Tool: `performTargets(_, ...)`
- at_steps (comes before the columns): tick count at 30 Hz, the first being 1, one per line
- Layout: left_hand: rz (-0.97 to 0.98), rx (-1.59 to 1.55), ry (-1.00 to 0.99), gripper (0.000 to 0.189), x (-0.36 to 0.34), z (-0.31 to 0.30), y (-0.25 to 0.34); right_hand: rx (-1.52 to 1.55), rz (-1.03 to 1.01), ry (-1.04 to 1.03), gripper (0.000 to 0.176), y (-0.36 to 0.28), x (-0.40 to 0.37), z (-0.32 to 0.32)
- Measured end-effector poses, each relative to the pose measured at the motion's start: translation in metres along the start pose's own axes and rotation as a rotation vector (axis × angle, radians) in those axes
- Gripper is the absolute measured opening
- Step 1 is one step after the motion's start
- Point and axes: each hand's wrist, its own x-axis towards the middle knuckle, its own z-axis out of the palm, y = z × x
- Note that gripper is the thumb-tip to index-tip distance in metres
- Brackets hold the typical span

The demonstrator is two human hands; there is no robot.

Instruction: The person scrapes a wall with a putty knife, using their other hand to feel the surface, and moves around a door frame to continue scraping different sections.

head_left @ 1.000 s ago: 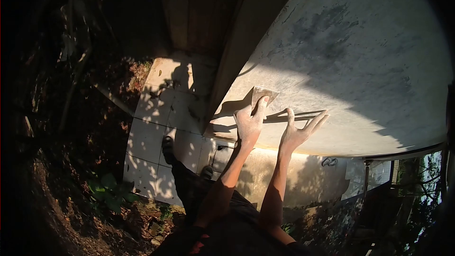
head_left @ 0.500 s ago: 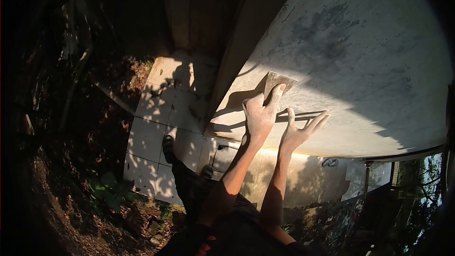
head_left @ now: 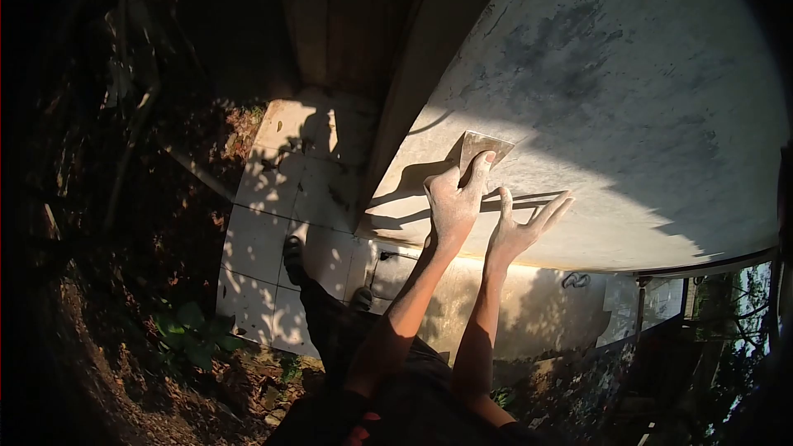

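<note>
My left hand (head_left: 453, 202) is closed around a scraper with a flat, squarish metal blade (head_left: 482, 145). Its thumb presses along the blade, which lies against a pale, grey-stained wall (head_left: 628, 116). Just right of it is my right hand (head_left: 514, 235), fingers stretched and spread, with nothing in it. White dust coats both hands. Their long shadows, and the blade's, fall across the sunlit strip of wall beside them. The scraper's handle is hidden inside my left hand.
A tiled floor (head_left: 256, 256) dappled with sunlight lies at left, with my shoe (head_left: 292, 253) on it. Dead leaves and a green plant (head_left: 192, 332) border the tiles. Dark boards (head_left: 355, 25) rise beside the wall's left edge. A lower wall section (head_left: 529, 314) runs below my hands.
My left hand and the scraper have shifted very slightly downward in view. My right hand stays spread in nearly the same place.
</note>
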Motion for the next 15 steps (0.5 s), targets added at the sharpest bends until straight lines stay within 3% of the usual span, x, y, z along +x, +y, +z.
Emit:
performTargets(3, -0.225, 0.026, 0.033, 0.037, -0.026, -0.015, -0.073, 0.002, -0.014, 0.005, 0.097, 0.000, 0.002, 0.005)
performTargets(5, -0.261, 0.039, 0.048, 0.040, -0.045, -0.028, -0.119, 0.026, -0.016, 0.001, 0.097, 0.004, 0.001, 0.004)
performTargets(8, -0.263, 0.073, 0.018, 0.041, -0.033, -0.018, -0.099, -0.041, -0.063, 0.026, 0.097, 0.003, 0.002, 0.004)
performTargets(11, -0.079, 0.008, -0.037, 0.039, 0.000, -0.002, 0.000, 0.002, -0.002, 0.009, 0.096, 0.001, 0.001, 0.004)
performTargets(14, 0.036, 0.088, 0.015, 0.044, -0.001, -0.006, -0.041, -0.004, 0.004, 0.009, 0.096, 0.000, 0.002, 0.004)
performTargets(15, -0.018, 0.017, 0.035, 0.044, -0.007, -0.019, -0.042, 0.001, 0.006, 0.010, 0.096, 0.000, 0.002, 0.005)
